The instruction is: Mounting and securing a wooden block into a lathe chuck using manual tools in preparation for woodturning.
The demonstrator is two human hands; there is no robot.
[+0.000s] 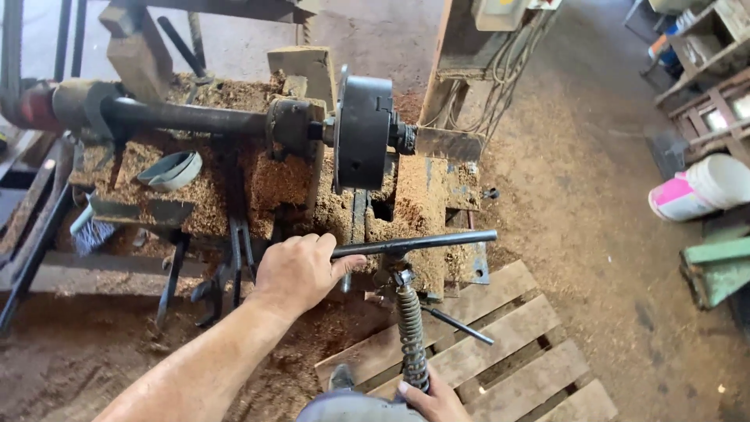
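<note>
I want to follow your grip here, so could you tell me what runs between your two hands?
In the head view, the left hand grips a black crossbar; a coiled spring shaft runs down from it to the right hand.

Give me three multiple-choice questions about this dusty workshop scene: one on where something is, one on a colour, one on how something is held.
1. Where is the round black chuck?
A. On the lathe shaft above the sawdust
B. On the wooden pallet
C. Inside the white bucket

2. What colour is the band on the white bucket?
A. Blue
B. Pink
C. Yellow

3. How is the dark metal bar held?
A. It lies loose on the floor
B. The left hand grips one end
C. Both hands grip its middle

Answers:
1 A: the chuck sits on the horizontal shaft over the sawdust-covered bed.
2 B: its lower part is pink.
3 B: the left hand closes round the bar's end, while the right hand holds the coiled spring below.
</note>
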